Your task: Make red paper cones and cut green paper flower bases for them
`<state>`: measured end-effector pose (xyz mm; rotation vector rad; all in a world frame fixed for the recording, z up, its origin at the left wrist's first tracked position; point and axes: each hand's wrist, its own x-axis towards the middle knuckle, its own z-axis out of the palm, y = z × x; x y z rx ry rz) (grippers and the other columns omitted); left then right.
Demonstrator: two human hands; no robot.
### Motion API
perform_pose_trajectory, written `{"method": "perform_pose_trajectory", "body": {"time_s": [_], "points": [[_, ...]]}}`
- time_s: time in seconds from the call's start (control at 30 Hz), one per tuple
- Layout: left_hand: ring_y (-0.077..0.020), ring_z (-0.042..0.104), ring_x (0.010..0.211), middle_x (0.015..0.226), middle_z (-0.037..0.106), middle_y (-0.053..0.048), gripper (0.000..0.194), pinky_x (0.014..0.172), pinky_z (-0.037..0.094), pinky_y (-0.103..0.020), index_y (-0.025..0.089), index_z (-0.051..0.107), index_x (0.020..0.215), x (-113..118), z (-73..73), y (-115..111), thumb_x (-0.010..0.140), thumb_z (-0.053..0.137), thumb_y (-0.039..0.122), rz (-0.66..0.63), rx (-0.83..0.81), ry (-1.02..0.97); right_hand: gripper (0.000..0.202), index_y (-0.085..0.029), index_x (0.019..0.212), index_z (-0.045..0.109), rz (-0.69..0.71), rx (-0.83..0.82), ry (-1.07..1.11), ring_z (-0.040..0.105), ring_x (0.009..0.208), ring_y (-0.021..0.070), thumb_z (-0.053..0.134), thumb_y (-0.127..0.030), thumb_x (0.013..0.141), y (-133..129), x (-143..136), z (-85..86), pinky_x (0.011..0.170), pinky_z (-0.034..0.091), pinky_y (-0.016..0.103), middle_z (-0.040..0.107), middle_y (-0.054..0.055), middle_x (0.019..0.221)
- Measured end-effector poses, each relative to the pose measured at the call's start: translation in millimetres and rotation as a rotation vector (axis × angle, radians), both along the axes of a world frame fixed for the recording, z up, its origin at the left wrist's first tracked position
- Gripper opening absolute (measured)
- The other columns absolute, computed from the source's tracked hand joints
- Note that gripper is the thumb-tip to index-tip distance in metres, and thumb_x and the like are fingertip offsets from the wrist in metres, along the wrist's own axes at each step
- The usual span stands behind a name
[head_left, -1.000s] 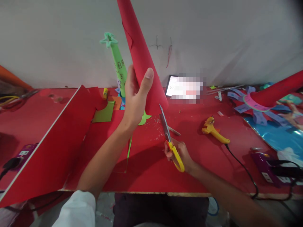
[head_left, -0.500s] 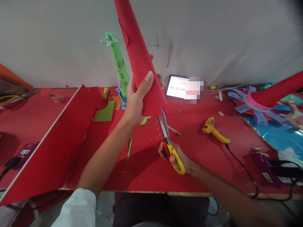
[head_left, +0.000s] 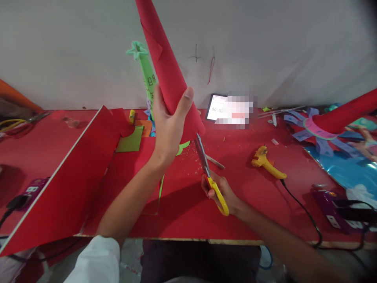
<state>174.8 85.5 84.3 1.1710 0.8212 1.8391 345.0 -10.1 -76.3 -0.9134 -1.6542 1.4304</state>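
Observation:
A long red paper cone (head_left: 168,67) slants up to the left above the table, its wide end low. My left hand (head_left: 171,118) is wrapped round its lower part, thumb across the front. In my right hand (head_left: 219,190) are scissors (head_left: 217,193) with yellow and red handles. Their blades point up and slightly left, the tips at the lower edge of the cone. Whether the tips touch the paper I cannot tell. Behind the cone stands a green paper cone (head_left: 145,74) with writing and a star-shaped top.
A yellow glue gun (head_left: 268,163) lies right of centre. A folded red board (head_left: 67,177) stands at the left. A lit tablet (head_left: 218,108) leans at the wall. Another red cone with a pink ring (head_left: 319,127) and a person's hand (head_left: 368,137) are at far right.
The red cone and my left hand have tilted and shifted slightly left. The scissors' blades have drawn closer together, and my right hand has moved slightly.

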Motion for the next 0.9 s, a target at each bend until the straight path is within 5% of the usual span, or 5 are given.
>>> {"method": "perform_pose_trajectory", "body": {"time_s": [0.17, 0.37, 0.57, 0.9], "points": [[-0.0281, 0.067, 0.111, 0.108, 0.069, -0.003, 0.032, 0.091, 0.059, -0.042, 0.036, 0.07, 0.106, -3, -0.1, 1, 0.089, 0.089, 0.055, 0.04, -0.001, -0.016, 0.078, -0.025, 0.084, 0.049, -0.005, 0.018, -0.056, 0.039, 0.058, 0.0128, 0.053, -0.103, 0.081, 0, 1, 5.9, 0.052, 0.034, 0.028, 0.05, -0.004, 0.069], [-0.0194, 0.065, 0.089, 0.102, 0.065, -0.002, 0.039, 0.081, 0.061, -0.035, 0.031, 0.066, 0.103, 1, -1.8, 0, 0.087, 0.091, 0.057, 0.041, 0.002, -0.011, 0.077, -0.025, 0.085, 0.049, -0.001, 0.003, -0.052, 0.037, 0.057, 0.0125, 0.054, -0.102, 0.082, -1, 1, 5.0, 0.052, 0.033, 0.028, 0.05, -0.004, 0.069], [-0.0184, 0.069, 0.095, 0.107, 0.065, -0.002, 0.032, 0.089, 0.061, -0.034, 0.03, 0.067, 0.105, 5, -6.1, -3, 0.093, 0.086, 0.053, 0.033, 0.04, 0.039, 0.077, -0.024, 0.086, 0.053, -0.043, -0.044, 0.01, 0.041, 0.06, 0.0132, 0.061, -0.101, 0.079, -2, 1, -8.7, 0.054, 0.033, 0.028, 0.051, -0.004, 0.07], [-0.0164, 0.068, 0.095, 0.105, 0.062, -0.001, 0.033, 0.089, 0.061, -0.03, 0.028, 0.064, 0.106, 4, -6.1, -2, 0.095, 0.085, 0.05, -0.027, 0.027, 0.016, 0.05, -0.024, 0.082, 0.054, -0.102, -0.095, -0.037, 0.043, 0.057, 0.0122, 0.075, -0.069, 0.087, -4, 2, -16.9, 0.052, 0.034, 0.028, 0.055, -0.004, 0.067]]}}
